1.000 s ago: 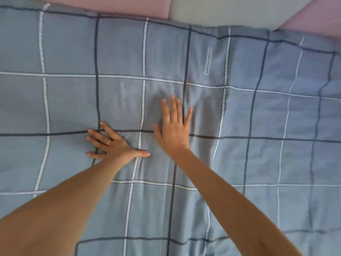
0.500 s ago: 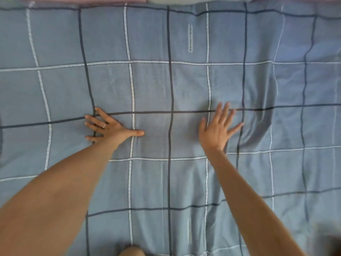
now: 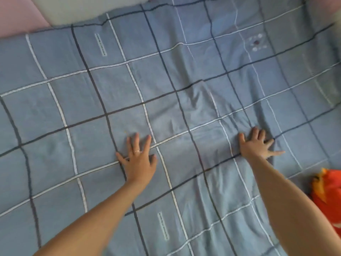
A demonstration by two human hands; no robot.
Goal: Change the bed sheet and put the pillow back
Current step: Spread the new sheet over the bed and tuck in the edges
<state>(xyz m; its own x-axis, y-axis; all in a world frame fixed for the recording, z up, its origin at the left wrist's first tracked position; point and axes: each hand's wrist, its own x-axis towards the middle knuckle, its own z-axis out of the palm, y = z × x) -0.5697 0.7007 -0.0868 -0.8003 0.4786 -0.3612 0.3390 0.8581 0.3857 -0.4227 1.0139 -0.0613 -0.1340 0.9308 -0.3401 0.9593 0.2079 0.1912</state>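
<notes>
Left hand (image 3: 137,161): fingers straight, spread wide, palm flat on bed sheet (image 3: 92,100) near sheet's middle; grips nothing; ring (image 3: 137,150) on one finger.
Right hand (image 3: 258,145): palm down on sheet, right of sheet's middle; fingers spread, pressing fabric; nothing gripped.
Sheet: grey-blue, white and dark grid lines, spread over bed, fills most of view; soft creases on sheet's right half, just beyond right hand.
Orange cloth thing (image 3: 326,189) at sheet's right edge.
Pink panel (image 3: 16,15), grey panel (image 3: 83,8) beyond sheet's far edge.
</notes>
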